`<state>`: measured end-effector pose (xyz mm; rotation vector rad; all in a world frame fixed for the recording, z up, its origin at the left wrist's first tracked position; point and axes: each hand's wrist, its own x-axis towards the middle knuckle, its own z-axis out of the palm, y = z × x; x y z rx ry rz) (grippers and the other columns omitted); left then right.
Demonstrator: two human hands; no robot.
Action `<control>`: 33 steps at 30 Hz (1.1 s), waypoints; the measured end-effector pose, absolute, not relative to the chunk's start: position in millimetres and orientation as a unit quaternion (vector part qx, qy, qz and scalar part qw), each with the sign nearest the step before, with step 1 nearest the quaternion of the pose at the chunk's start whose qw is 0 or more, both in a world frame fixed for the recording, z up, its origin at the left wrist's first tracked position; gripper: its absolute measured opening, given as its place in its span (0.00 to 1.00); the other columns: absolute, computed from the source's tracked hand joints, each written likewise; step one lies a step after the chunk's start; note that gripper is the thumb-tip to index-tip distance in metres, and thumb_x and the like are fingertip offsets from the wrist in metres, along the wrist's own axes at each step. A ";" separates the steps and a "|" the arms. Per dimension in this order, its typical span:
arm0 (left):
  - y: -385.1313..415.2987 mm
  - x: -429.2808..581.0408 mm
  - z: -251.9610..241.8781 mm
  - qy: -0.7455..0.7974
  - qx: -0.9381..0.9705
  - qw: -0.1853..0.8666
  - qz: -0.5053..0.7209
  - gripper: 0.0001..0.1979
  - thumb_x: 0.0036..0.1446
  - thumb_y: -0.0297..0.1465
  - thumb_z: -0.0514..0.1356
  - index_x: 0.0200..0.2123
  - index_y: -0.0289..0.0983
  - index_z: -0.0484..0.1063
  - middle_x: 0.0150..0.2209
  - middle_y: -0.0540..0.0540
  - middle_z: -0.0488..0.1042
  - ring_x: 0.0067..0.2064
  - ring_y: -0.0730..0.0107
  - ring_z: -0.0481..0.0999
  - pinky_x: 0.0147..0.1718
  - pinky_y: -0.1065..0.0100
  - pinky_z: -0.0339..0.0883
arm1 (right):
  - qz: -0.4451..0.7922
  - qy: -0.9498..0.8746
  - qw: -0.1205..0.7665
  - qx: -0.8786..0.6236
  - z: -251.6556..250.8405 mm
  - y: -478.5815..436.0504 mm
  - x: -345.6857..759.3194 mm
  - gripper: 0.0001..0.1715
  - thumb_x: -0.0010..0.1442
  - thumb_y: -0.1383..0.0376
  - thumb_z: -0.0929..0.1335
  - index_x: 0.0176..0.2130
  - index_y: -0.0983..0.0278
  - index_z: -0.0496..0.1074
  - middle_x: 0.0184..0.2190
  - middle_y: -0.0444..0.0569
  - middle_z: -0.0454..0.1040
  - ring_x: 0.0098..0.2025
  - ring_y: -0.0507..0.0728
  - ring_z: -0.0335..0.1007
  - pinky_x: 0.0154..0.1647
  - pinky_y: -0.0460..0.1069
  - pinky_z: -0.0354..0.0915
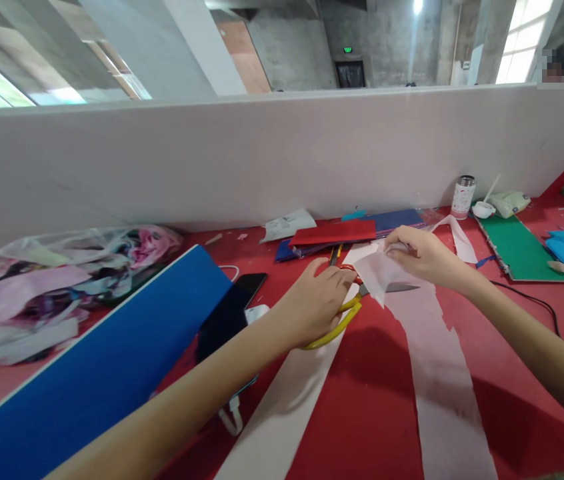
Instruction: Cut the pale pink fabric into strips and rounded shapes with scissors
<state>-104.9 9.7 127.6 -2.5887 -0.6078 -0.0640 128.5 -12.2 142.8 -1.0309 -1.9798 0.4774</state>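
Note:
My left hand [321, 303] is over the yellow-handled scissors [335, 335], its fingers curled round the handles. The scissors' metal blades point right, and one passes beneath a pale pink piece of cloth. My right hand [415, 253] pinches that cloth [378, 272] between thumb and fingers and lifts it above the table. A long pale pink strip [445, 380] with a ragged edge runs down from there towards me. Under my left hand lies a straight whitish strip [282, 400]. Part of the scissors is hidden by my left hand and the cloth.
A blue board [107, 360] lies left, beside a dark phone [251, 288] and a white cable. Cloth scraps in a plastic bag [62, 287] lie far left. Behind are red folders [335, 233], a tumbler [463, 197] and a green board [527, 247]. A low partition [212, 160] closes the back.

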 end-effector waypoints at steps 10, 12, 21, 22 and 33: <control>9.7 -100.7 131.1 -0.201 -0.951 0.231 -0.040 0.09 0.59 0.33 0.54 0.32 0.36 0.72 0.32 0.42 0.76 0.34 0.60 0.72 0.41 0.55 0.58 | 0.200 -0.791 0.407 -0.411 144.5 -14.1 127.4 0.06 0.59 0.67 0.61 0.36 0.62 0.67 0.35 0.47 0.71 0.36 0.53 0.65 0.36 0.49 0.60; 10.1 -100.2 131.4 -0.198 -0.952 0.230 -0.046 0.08 0.58 0.32 0.55 0.32 0.36 0.72 0.32 0.42 0.76 0.33 0.60 0.72 0.41 0.55 0.58 | 0.196 -0.794 0.409 -0.405 145.0 -14.2 127.3 0.06 0.59 0.68 0.61 0.36 0.63 0.67 0.35 0.47 0.71 0.35 0.53 0.65 0.36 0.48 0.59; 10.5 -95.6 136.3 -0.186 -0.956 0.223 -0.042 0.11 0.60 0.32 0.53 0.30 0.36 0.72 0.31 0.43 0.77 0.33 0.61 0.73 0.44 0.55 0.58 | 0.195 -0.791 0.394 -0.425 148.0 -17.3 130.4 0.06 0.59 0.68 0.61 0.35 0.63 0.67 0.34 0.47 0.71 0.34 0.52 0.64 0.34 0.47 0.58; 10.6 -94.8 137.6 -0.186 -0.955 0.226 -0.038 0.10 0.60 0.33 0.53 0.30 0.36 0.72 0.30 0.43 0.77 0.33 0.61 0.73 0.45 0.54 0.58 | 0.194 -0.794 0.390 -0.424 147.7 -17.1 131.2 0.06 0.59 0.69 0.61 0.35 0.63 0.67 0.35 0.47 0.71 0.34 0.52 0.64 0.34 0.47 0.58; 16.6 -91.2 150.4 -0.134 -0.949 0.283 -0.026 0.14 0.62 0.35 0.50 0.35 0.34 0.72 0.28 0.43 0.76 0.29 0.63 0.72 0.46 0.53 0.59 | 0.197 -0.827 0.338 -0.403 144.5 -16.1 133.6 0.07 0.59 0.70 0.62 0.35 0.63 0.68 0.35 0.47 0.71 0.35 0.53 0.65 0.36 0.48 0.60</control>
